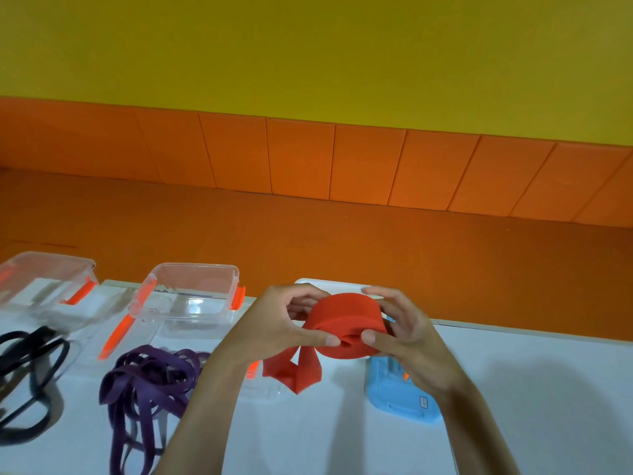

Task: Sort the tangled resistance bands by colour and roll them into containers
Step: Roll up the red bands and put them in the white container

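A red resistance band [344, 322], mostly wound into a thick roll, is held above the white table [534, 389]. My left hand [284, 323] grips the roll's left side, thumb near its centre. My right hand [404, 332] grips its right side, thumb pressing the front. A short loose tail [296, 370] hangs below the roll. A purple band pile [150, 382] lies to the left, and a black band pile [30, 368] at the far left. Two clear containers with orange clips [191, 296] [48, 286] stand behind them.
A light blue lid or box [400, 392] lies under my right wrist. Another clear container [260, 382] sits partly hidden beneath my left forearm. An orange floor and wall padding lie beyond the table's far edge.
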Available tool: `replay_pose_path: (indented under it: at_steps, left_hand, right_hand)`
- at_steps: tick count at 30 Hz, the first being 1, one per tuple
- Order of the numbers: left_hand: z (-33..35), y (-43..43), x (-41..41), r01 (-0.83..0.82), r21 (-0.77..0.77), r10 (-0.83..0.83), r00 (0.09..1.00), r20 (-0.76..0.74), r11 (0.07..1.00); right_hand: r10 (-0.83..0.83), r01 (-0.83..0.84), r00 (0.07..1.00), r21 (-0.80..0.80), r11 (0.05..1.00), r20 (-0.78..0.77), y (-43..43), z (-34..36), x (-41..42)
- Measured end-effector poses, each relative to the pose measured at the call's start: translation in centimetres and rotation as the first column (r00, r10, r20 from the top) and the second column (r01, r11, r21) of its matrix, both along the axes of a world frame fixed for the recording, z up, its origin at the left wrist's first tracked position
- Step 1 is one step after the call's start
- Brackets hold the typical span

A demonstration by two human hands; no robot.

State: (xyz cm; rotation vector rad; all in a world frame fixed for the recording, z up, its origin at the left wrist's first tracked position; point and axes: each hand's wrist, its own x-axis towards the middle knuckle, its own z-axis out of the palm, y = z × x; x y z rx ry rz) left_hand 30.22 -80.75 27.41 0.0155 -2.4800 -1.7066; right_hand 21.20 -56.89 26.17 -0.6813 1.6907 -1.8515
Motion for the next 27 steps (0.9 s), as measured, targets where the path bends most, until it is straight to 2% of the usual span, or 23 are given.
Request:
replay_pose_path:
  at_steps: [3,7,9,13,16,22,25,27]
  left_hand:
    - [-0.4,0.8,-0.3,-0.016,-0.033,0.015,0.999,-0.033,0.999]
    - [-1.6,-0.1,-0.4,-0.037,0.17,0.047,0.997,-0.057,0.985]
    - [-3.3,-1.4,0.2,-0.025,0.154,0.021,1.0,0.023,0.988]
    - [-8.2,-2.9,1.1,0.08,0.028,-0.084,0.949,0.305,0.996]
    - [-11.5,-2.6,0.9,0.124,0.0,-0.114,0.915,0.387,0.992]
    - [-15.0,-2.9,1.2,-0.011,0.113,-0.025,0.949,0.313,0.993]
    - [-15.4,-3.3,1.3,-0.183,0.11,0.149,0.953,0.264,0.977]
    - [-15.6,-3.4,1.1,-0.357,0.123,0.322,0.916,0.239,0.926]
  right_hand:
    - [0.031,-0.01,0.984,0.119,0.993,-0.177,-0.7,0.8,-0.5]
    - [-0.09,0.089,0.988,-0.008,0.996,-0.126,-1.3,0.9,-1.0]
    - [-0.147,0.142,0.986,-0.062,0.988,-0.08,-1.4,0.4,-1.2]
    - [-0.247,0.248,0.969,-0.083,0.965,0.021,-1.5,-0.6,-1.6]
    - [-0.286,0.29,0.957,-0.084,0.953,0.047,-1.3,-0.6,-1.9]
    - [-0.377,0.382,0.923,-0.078,0.921,0.074,-1.2,-0.3,-3.0]
    - [-0.435,0.442,0.896,-0.071,0.894,0.093,-1.0,-0.8,-3.4]
    - [-0.448,0.454,0.889,-0.055,0.889,0.096,-1.1,-1.2,-3.4]
